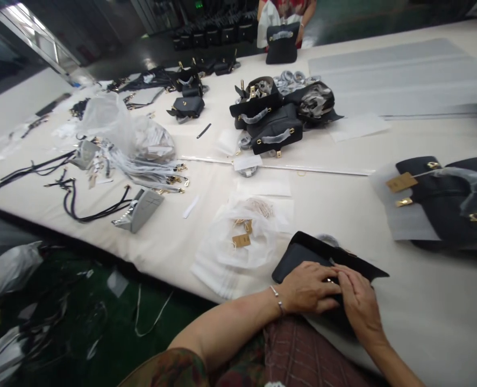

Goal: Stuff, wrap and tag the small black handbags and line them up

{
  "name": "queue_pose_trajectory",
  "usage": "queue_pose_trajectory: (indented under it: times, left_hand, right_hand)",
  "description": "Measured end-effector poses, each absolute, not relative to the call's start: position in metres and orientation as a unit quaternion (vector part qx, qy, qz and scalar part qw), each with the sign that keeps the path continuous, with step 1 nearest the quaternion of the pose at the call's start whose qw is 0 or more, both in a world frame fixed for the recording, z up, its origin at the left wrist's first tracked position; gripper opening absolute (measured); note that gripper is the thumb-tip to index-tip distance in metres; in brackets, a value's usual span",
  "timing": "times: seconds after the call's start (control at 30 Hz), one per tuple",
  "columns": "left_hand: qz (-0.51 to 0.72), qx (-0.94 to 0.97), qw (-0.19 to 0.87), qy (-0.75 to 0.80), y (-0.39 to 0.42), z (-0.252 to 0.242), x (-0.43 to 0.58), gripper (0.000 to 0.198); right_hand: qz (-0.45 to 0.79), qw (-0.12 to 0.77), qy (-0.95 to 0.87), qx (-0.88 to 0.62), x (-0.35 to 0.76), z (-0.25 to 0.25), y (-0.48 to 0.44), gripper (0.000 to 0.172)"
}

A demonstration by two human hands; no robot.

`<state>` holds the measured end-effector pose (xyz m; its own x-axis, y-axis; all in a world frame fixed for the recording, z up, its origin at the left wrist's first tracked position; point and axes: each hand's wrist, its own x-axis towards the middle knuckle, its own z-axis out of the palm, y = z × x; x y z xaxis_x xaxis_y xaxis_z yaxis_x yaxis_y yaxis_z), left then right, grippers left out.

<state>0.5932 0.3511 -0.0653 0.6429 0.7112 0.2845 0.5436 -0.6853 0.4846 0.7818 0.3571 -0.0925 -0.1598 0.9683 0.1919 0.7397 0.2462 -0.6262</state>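
Observation:
A black leather handbag (298, 257) lies at the near edge of the white table, partly over my lap. My left hand (308, 287) rests on its front with fingers curled, pressing on a small metal part I cannot make out. My right hand (359, 303) meets it from the right, fingertips pinched at the same spot. A thin bracelet sits on my left wrist.
Clear plastic bags with tan tags (242, 239) lie just left of the bag. More black handbags (443, 201) sit at right and in a pile (276, 115) mid-table. Black straps (77, 201) and a grey box (141, 209) lie left. Another person (284, 27) stands at the far edge.

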Motion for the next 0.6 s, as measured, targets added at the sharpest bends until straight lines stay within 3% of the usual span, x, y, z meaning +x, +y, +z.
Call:
queue_pose_trajectory:
  times: [0.13, 0.23, 0.33, 0.47, 0.6]
  left_hand:
    - [0.333, 0.813, 0.312, 0.362, 0.350, -0.062, 0.582, 0.026]
    - [0.388, 0.746, 0.345, 0.417, 0.343, -0.056, 0.547, 0.020]
    - [0.388, 0.669, 0.281, 0.568, 0.332, -0.053, 0.488, 0.013]
    - [0.249, 0.619, 0.178, 0.723, 0.326, -0.064, 0.418, 0.011]
    - [0.173, 0.622, 0.149, 0.749, 0.330, -0.079, 0.398, 0.029]
  right_hand:
    - [0.149, 0.273, -0.760, -0.571, 0.782, -0.103, 0.358, 0.044]
    - [0.088, 0.270, -0.774, -0.566, 0.779, -0.098, 0.358, 0.043]
    - [0.068, 0.276, -0.778, -0.561, 0.776, -0.094, 0.357, 0.039]
    - [0.073, 0.277, -0.777, -0.560, 0.777, -0.096, 0.356, 0.036]
    - [0.067, 0.279, -0.776, -0.561, 0.779, -0.099, 0.356, 0.037]
